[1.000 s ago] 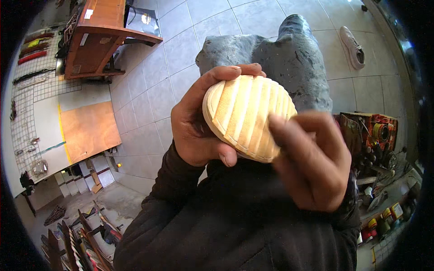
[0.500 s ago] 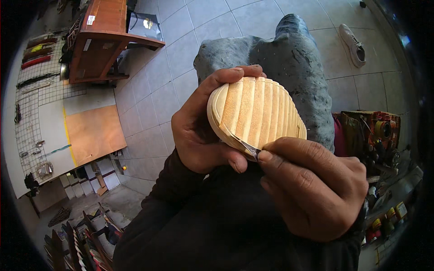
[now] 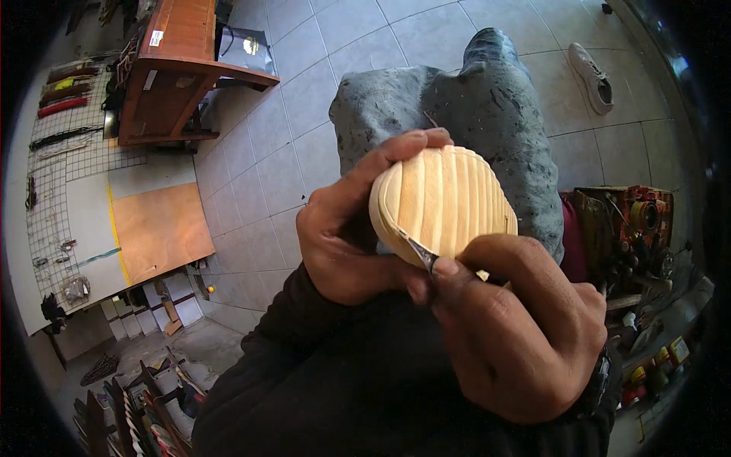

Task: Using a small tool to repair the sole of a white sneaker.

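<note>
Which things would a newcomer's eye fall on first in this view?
The pale ribbed shoe sole probably stands out first, in the left hand near the centre. At its near edge, the right hand holds a small pointed blade. Farther off, a light lace-up shoe lies on the tiled floor at upper right.

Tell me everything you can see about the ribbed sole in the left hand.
The sole is cream to tan and looks like rubber, with a rounded end and parallel ribs inside a border. Its ribbed face is turned toward the camera, above the grey lap cover. The left hand holds its left side; the right hand, hiding part of it, holds a small tapered blade at its near edge.
</note>
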`<state>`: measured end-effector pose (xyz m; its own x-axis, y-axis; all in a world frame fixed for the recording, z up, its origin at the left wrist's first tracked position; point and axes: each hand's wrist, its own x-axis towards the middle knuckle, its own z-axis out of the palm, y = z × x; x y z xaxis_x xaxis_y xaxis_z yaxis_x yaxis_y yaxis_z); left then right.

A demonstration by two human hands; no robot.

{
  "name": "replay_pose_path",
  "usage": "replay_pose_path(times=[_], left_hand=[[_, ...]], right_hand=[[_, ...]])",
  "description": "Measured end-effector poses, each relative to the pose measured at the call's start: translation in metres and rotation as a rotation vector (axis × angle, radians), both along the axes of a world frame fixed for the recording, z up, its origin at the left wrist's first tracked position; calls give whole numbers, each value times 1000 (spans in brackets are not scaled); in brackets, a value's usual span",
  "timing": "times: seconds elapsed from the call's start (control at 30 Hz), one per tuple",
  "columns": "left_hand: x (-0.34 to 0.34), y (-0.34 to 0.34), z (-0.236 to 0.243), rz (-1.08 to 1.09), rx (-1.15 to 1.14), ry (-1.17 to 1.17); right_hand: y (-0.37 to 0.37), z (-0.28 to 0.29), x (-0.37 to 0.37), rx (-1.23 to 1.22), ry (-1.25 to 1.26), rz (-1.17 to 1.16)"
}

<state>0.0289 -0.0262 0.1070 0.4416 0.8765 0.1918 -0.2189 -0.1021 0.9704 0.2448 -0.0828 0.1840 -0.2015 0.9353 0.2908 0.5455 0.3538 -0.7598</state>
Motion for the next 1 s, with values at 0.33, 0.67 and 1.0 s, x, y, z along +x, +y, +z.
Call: replay_pose_path(times=[0.33,0.67,1.0], left_hand=[[-3,24,-26,144,-176,-23],[-38,55,-110,134,-262,41],[-129,125,-187,10,-557,-33]], right_hand=[[10,-74,54,-3,768,-480],[-58,-189,249,-363,-144,-661],[-266,-213,317,-613,-292,-1398]])
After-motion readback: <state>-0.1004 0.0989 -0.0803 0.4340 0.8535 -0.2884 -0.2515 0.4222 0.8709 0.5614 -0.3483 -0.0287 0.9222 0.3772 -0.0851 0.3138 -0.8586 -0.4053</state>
